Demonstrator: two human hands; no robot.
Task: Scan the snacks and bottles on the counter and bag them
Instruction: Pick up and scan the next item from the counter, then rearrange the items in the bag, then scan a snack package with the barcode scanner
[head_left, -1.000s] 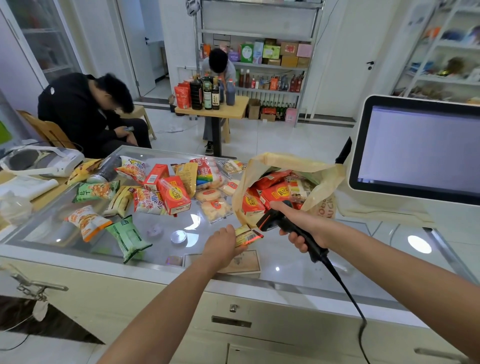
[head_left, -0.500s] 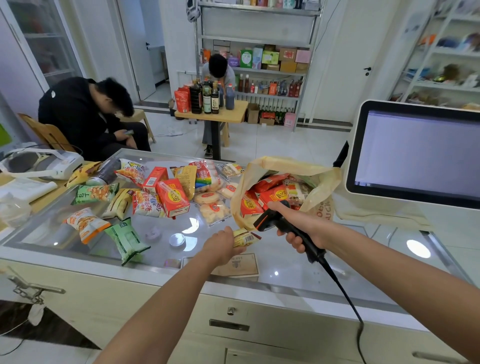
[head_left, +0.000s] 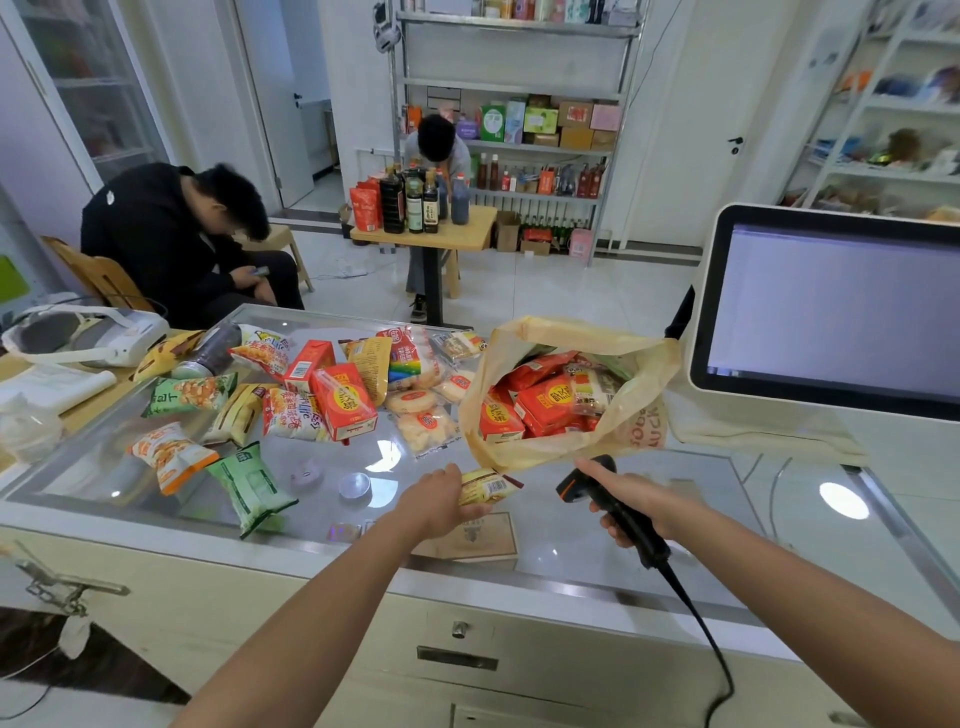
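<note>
My left hand (head_left: 435, 503) grips a small yellow snack packet (head_left: 487, 486) with its barcode facing up, just in front of the bag. My right hand (head_left: 631, 500) holds a black barcode scanner (head_left: 602, 493) whose head points left at the packet, a short gap apart. A tan plastic bag (head_left: 561, 447) stands open on the glass counter (head_left: 363, 467), holding several red boxes and packets. Many snack packets lie loose at the counter's left, among them a red drink carton (head_left: 344, 401) and a green packet (head_left: 253, 487). A dark bottle (head_left: 210, 354) lies on its side at the far left.
A white touchscreen monitor (head_left: 831, 306) stands at the right. Two people sit beyond the counter, one at a small table of bottles (head_left: 426, 200). A white device (head_left: 88, 335) rests on the side table at left. The scanner's cable (head_left: 711, 649) hangs over the counter's front edge.
The scanner has drawn back to the right, away from the packet, and now sits lower over the counter. My left hand still holds the packet in nearly the same place.
</note>
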